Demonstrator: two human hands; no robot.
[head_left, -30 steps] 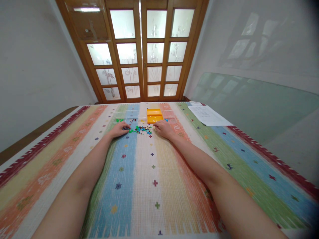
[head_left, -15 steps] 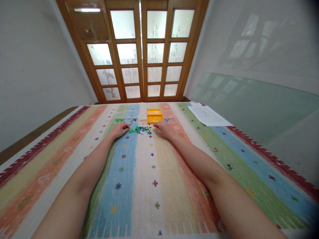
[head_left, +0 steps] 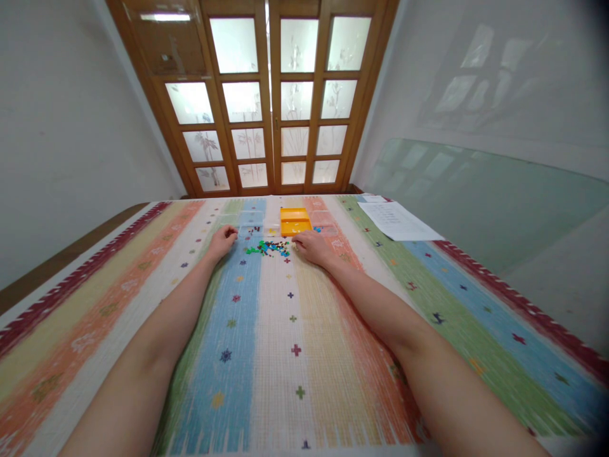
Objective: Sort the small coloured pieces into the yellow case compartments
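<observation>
My left hand (head_left: 223, 242) is at the near side of the clear plastic box (head_left: 230, 218) on the left, its fingers pinched together. Anything between those fingertips is too small to make out. A loose pile of tiny green, blue and dark brown pieces (head_left: 270, 247) lies on the cloth between the hands. Beside the pile's right edge rests my right hand (head_left: 310, 246), fingers curled closed, and what they hold, if anything, is hidden. Beyond the pile is an open yellow box (head_left: 295, 216). A clear box (head_left: 251, 219) to its left contains a few dark pieces.
Another clear box (head_left: 326, 223) with some blue pieces sits right of the yellow one. Printed paper sheets (head_left: 399, 221) lie at the table's back right. A striped tablecloth (head_left: 280, 355) covers the table. Wooden glazed doors (head_left: 270, 95) stand behind it.
My left hand has moved from the pile's left edge, further left and slightly away from me, to the left clear box. My right hand has stayed in nearly the same place.
</observation>
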